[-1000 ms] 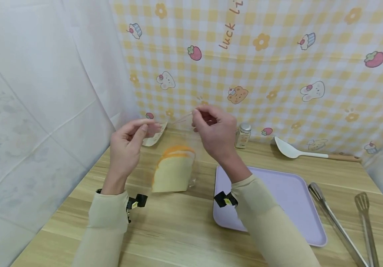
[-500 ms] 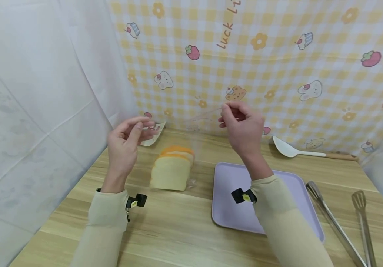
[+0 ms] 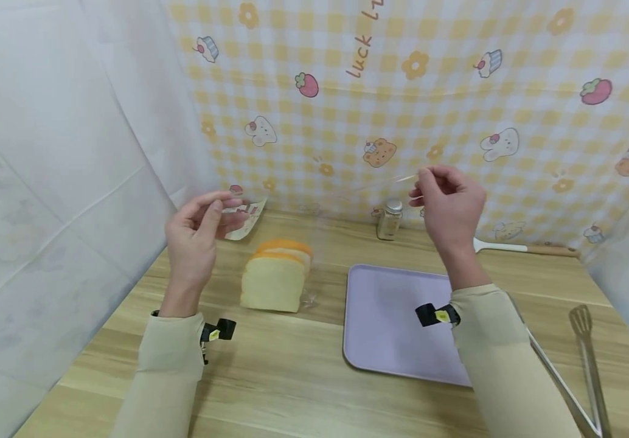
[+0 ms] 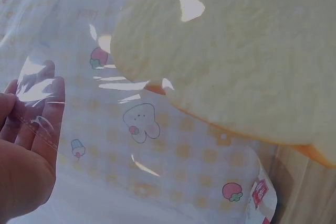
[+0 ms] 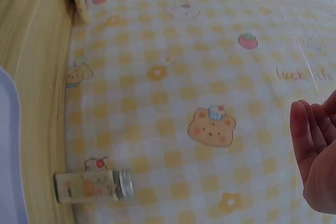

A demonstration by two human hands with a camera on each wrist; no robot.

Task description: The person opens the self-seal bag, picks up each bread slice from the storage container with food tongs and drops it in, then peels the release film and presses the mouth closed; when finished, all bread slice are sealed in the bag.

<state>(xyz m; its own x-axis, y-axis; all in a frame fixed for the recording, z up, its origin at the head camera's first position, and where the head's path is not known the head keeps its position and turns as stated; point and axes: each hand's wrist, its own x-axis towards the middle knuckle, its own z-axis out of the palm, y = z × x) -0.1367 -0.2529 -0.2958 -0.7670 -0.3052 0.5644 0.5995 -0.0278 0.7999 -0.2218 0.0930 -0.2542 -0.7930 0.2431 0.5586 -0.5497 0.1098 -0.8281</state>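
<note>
My left hand [image 3: 193, 234] pinches the edge of a clear plastic bag [image 4: 123, 86] between thumb and fingers. Slices of bread [image 3: 272, 283] with orange crust hang below, seen through the plastic in the left wrist view. To the right, above the tray's far side, my right hand [image 3: 454, 204] pinches the end of a thin clear plastic strip [image 3: 407, 178]. That strip runs leftward from the fingertips; its far end is too faint to trace, so I cannot tell whether it joins the bag.
A lilac tray [image 3: 396, 322] lies under the right forearm. Behind it are a glass seasoning jar [image 3: 389, 220] and a white spoon with a wooden handle [image 3: 544, 249]. Metal tongs [image 3: 588, 347] lie at the right. A printed paper [image 3: 246, 220] stands behind the left hand.
My right hand has moved well to the right with the strip, drawing it out longer. My left hand and the bread have stayed nearly in place, while the head view has shifted slightly.
</note>
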